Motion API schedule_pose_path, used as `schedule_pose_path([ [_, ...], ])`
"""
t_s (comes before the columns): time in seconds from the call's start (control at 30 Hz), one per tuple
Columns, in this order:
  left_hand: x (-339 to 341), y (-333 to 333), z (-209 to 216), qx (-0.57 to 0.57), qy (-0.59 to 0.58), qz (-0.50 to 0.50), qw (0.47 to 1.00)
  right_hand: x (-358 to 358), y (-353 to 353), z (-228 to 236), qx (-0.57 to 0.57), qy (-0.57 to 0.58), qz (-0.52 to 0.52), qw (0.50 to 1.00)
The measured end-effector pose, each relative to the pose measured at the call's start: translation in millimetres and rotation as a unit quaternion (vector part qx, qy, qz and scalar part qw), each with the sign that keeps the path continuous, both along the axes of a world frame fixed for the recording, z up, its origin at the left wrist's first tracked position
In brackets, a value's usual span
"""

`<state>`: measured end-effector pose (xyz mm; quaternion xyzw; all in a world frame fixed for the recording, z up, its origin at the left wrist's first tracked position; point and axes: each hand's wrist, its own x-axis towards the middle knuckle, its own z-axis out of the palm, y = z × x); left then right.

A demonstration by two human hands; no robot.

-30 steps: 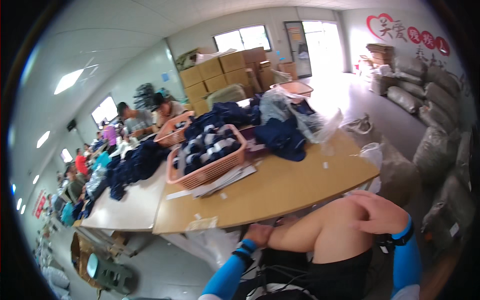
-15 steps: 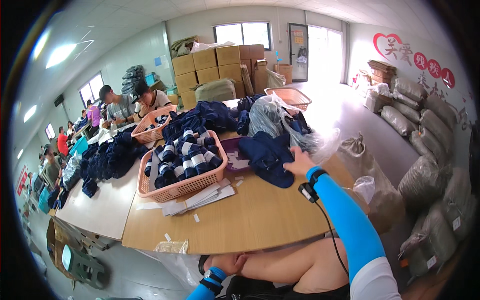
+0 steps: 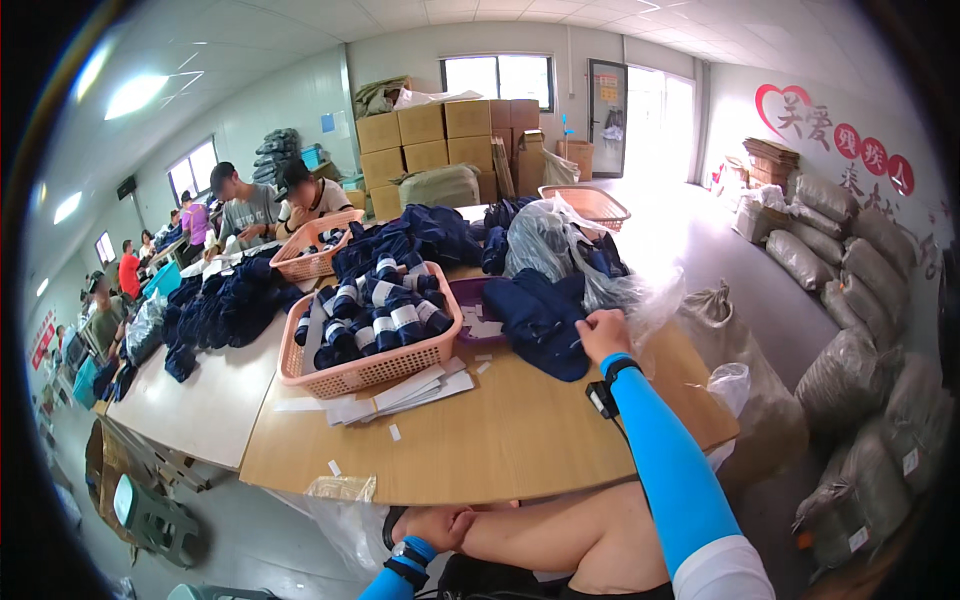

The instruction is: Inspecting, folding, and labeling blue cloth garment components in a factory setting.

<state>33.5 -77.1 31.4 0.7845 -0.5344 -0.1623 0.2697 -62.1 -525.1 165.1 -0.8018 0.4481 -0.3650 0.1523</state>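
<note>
My right hand [image 3: 605,335], in a blue sleeve with a black strap, is at the right edge of a loose pile of navy cloth pieces [image 3: 540,325]. Its fingers are bent and pinch the cloth edge. Below the table edge my left hand [image 3: 432,526] is wrapped round the ankle of my raised bare leg [image 3: 550,520]; its fingers are partly hidden. A pink basket [image 3: 385,370] left of the pile holds several navy rolled bundles [image 3: 385,320] with white paper bands. Between them sits a purple tray [image 3: 470,300] with white slips.
White paper strips [image 3: 410,395] lie before the basket on the wooden table [image 3: 520,440]. A clear plastic bag [image 3: 545,240] of navy pieces stands behind the pile. Big sacks [image 3: 745,370] line the right side. Two people sit across at the far left, near another pink basket [image 3: 315,262].
My right hand has gone from spread fingers over the pile's right side to fingers drawn together at the cloth edge. The view has shifted slightly. My left hand stays at the ankle.
</note>
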Motion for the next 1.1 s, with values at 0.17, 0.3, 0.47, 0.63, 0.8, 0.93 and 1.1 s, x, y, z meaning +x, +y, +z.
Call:
schedule_pose_path([
  [0.17, 2, 4, 4, 0.001, -0.031, 0.011, 0.999, -1, 0, 37, -0.033, -0.051, 0.066, 0.996],
  [0.3, 12, 5, -15, -0.004, -0.02, 0.005, 1.0, 3, 17, 59, -0.086, -0.028, 0.092, 0.992],
  [0.47, 14, -8, -1, -0.028, -0.066, -0.021, 0.997, 0, 2, 79, -0.044, -0.076, 0.073, 0.993],
  [0.63, 2, 10, -6, -0.032, -0.178, -0.01, 0.984, -3, 45, 119, -0.124, -0.127, 0.237, 0.955],
  [0.8, -21, 9, 88, 0.084, -0.035, -0.168, 0.982, -15, 103, 174, -0.072, -0.095, 0.304, 0.945],
  [0.93, -27, -20, 135, -0.082, 0.574, -0.123, 0.805, -23, 140, 174, -0.063, -0.141, 0.401, 0.903],
  [1.1, -14, -71, 136, -0.243, 0.63, 0.109, 0.73, -48, 169, 56, 0.157, 0.038, 0.413, 0.896],
])
